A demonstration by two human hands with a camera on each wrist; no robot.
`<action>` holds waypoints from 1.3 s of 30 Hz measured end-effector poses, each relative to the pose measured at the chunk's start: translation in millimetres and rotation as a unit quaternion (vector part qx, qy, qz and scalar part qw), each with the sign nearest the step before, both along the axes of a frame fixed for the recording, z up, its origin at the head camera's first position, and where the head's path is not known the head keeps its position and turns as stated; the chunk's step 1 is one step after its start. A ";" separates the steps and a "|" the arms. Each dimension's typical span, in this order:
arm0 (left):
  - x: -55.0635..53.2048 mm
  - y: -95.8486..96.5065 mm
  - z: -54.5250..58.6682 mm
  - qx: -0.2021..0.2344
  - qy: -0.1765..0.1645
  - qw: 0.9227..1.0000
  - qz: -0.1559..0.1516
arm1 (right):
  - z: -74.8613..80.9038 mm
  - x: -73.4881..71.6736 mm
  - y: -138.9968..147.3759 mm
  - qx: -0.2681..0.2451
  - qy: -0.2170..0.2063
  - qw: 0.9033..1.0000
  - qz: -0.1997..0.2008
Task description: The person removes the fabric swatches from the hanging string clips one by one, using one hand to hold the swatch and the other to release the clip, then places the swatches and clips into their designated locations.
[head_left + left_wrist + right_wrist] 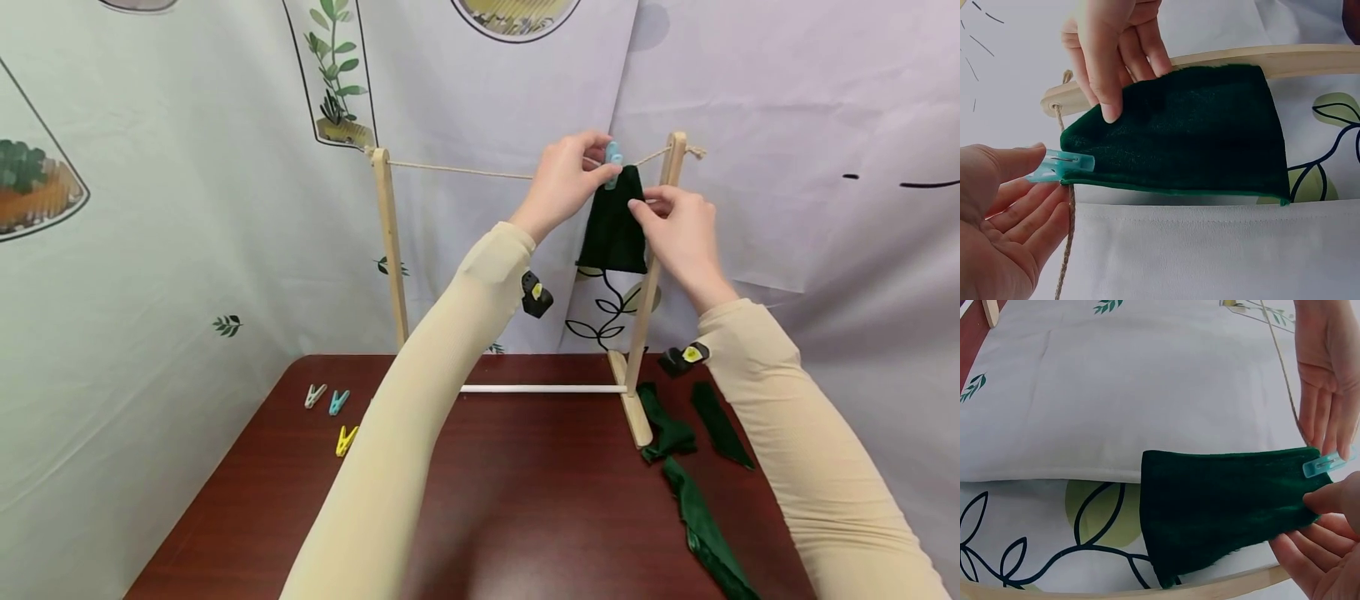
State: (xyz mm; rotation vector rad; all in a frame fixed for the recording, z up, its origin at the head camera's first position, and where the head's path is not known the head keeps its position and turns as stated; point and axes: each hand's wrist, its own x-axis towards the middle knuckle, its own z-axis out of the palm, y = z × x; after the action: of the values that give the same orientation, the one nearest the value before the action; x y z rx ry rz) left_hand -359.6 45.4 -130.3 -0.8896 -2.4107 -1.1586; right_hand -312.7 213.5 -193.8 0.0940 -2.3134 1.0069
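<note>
A dark green cloth (617, 229) hangs from the rope (465, 172) near the right post of a small wooden frame. My left hand (566, 179) pinches a light blue clothespin (612, 158) between thumb and fingers. The left wrist view shows that clothespin (1069, 165) clamped over the cloth's top edge at the rope. At the cloth's right edge, my right hand (681, 237) pinches the fabric, its thumb (1329, 499) on the near face and its fingers behind.
The frame's right post (651, 292) stands close beside my right hand. On the table (517, 483), more green cloths (705, 525) lie at the right. White, blue and yellow clothespins (346, 440) lie at the left. A printed curtain (225, 208) hangs behind.
</note>
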 end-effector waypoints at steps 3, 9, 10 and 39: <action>0.9 0.0 -0.6 0.003 0.003 1.000 -0.003 | 0.5 0.5 -1.0 -0.004 0.005 1.000 -0.003; 2.4 -0.4 -2.5 0.006 0.006 1.000 -0.010 | 0.4 1.6 -2.0 -0.003 0.011 1.000 -0.003; 2.7 -0.5 -2.7 0.006 0.005 1.000 -0.011 | 0.5 1.9 -2.1 -0.002 0.011 1.000 -0.004; 10.7 1.9 -4.5 -0.022 0.044 0.999 0.001 | 3.5 9.6 -4.2 0.003 0.026 1.000 -0.009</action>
State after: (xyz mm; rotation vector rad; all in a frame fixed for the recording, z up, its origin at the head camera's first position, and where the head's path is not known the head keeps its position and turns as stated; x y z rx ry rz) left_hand -348.9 47.3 -134.8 -0.9319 -2.3732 -1.0470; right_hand -303.1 209.3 -190.3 0.1011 -2.2665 0.9766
